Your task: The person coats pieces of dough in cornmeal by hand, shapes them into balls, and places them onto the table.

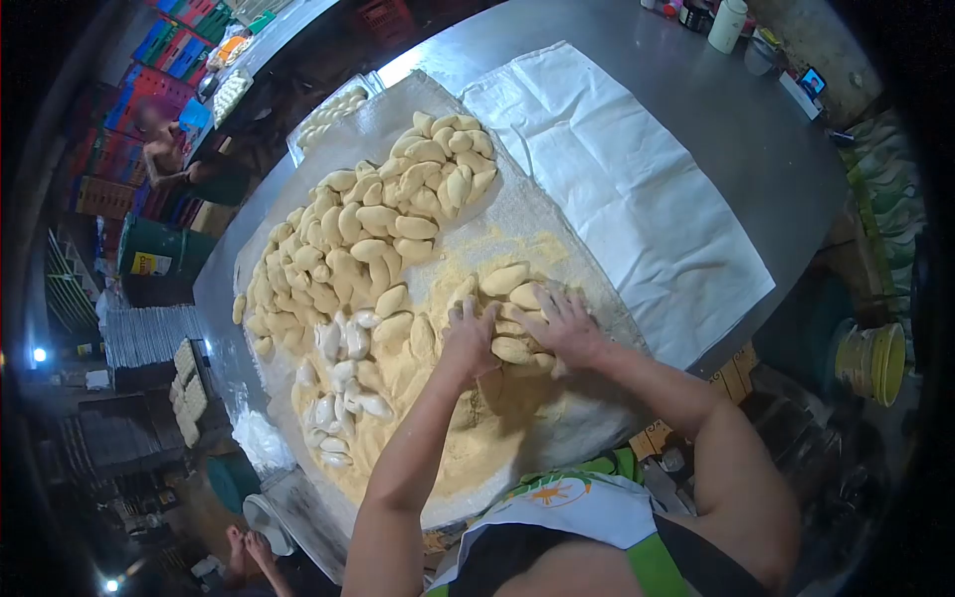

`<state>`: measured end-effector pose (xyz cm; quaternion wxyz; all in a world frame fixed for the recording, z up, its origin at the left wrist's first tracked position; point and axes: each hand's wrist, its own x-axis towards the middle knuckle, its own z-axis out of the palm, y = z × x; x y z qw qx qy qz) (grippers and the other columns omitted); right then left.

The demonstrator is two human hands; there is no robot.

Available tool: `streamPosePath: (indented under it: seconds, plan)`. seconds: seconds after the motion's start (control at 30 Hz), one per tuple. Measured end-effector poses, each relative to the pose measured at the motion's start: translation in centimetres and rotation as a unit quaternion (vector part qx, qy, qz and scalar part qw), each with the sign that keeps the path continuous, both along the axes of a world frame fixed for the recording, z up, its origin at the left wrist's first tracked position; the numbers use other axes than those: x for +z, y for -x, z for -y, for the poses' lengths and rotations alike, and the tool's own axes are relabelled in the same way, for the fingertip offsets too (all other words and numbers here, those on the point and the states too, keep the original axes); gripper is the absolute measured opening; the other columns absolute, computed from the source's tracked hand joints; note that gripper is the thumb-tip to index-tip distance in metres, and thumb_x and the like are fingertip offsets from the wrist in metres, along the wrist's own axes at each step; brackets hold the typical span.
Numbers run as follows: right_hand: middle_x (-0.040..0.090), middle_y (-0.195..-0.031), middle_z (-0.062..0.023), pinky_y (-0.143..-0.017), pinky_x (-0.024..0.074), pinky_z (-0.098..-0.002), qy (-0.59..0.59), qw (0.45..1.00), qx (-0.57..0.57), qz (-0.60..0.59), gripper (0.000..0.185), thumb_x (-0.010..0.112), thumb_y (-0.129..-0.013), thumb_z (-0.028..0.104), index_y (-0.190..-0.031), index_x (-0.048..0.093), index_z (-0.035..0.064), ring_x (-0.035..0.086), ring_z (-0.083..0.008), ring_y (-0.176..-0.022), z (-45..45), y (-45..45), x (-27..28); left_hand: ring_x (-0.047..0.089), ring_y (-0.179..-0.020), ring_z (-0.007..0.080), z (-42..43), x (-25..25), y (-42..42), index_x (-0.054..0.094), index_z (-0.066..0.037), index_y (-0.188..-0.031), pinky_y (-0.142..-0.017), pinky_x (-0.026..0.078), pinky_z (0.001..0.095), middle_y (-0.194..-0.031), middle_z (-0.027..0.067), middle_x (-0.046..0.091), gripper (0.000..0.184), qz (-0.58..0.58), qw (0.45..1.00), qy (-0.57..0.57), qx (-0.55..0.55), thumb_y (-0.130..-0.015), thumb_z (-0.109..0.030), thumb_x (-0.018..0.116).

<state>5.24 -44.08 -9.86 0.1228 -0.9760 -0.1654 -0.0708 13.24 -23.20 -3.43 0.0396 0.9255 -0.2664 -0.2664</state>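
On one powdery cloth [542, 214], two hands [470, 340] [567, 328], loosely cupped, against several dough pieces [511, 350]

Between one and two o'clock stands a pale bottle [728, 26]; at two, a phone [813, 81] with its screen lit. A yellow bucket [883, 363] sits at three. Toward eight lies a crumpled plastic bag [261, 441], a labelled green barrel [159, 251] at nine, and stacked crates [164, 92] at ten.

Seeing a cloth [542, 221] lying on the table [736, 129], left of a sheet [617, 199]; seeing a dough heap [377, 220] resting on the cloth's far left, a bottle [728, 26] standing far right.
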Motion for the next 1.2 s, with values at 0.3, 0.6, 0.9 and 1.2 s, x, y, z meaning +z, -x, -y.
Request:
streamPosePath:
  seconds: [0.3, 0.6, 0.9, 1.2]
  plan:
    - [0.052, -0.136, -0.0190, -0.099, 0.0469, -0.0464, -0.217, 0.961, 0.004, -0.169, 0.066, 0.080, -0.072, 0.027, -0.134, 0.059, 0.0173, 0.055, -0.0393, -0.119, 0.3, -6.4, 2.0, 0.063, -0.104, 0.0364, 1.1, 0.4, -4.2, 0.060, -0.005, -0.124, -0.090, 0.054, 0.0408, -0.109, 0.0190, 0.066, 0.064, -0.121, 0.959, 0.229, 0.116, -0.063, -0.005, 0.078]
    - [0.060, -0.106, -0.0092, -0.091, 0.0473, -0.0368, -0.368, 0.929, -0.018, -0.044, 0.048, 0.082, -0.069, 0.009, -0.112, 0.062, 0.0055, 0.058, -0.0262, -0.102, 8.4, -17.5, 6.5, 0.067, -0.094, 0.0316, 9.1, 7.1, -16.8, 0.063, 0.000, -0.115, -0.085, 0.055, 0.0403, -0.097, 0.0193, 0.068, 0.050, 0.015, 0.945, 0.325, -0.025, -0.066, -0.002, 0.073]
    - [0.055, -0.131, -0.0133, -0.108, 0.0411, -0.0338, -0.275, 0.961, 0.023, 0.022, 0.053, 0.073, -0.078, 0.009, -0.129, 0.059, 0.0084, 0.050, -0.0300, -0.128, 13.7, -31.9, 6.7, 0.062, -0.115, 0.0350, 12.1, 6.7, -27.6, 0.043, 0.002, -0.142, -0.096, 0.052, 0.0406, -0.128, 0.0246, 0.060, 0.083, 0.004, 0.931, 0.354, 0.085, -0.070, -0.014, 0.083]
    - [0.041, -0.152, -0.0163, -0.117, 0.0327, -0.0384, -0.127, 0.944, -0.291, 0.088, 0.056, 0.068, -0.090, 0.030, -0.142, 0.053, 0.0135, 0.039, -0.0343, -0.141, 6.2, -30.5, 0.7, 0.019, -0.150, 0.0418, 6.6, 2.3, -19.2, 0.013, -0.003, -0.158, -0.119, 0.028, 0.0426, -0.159, 0.0309, 0.020, 0.106, 0.025, 0.954, 0.293, 0.052, -0.079, -0.020, 0.082]
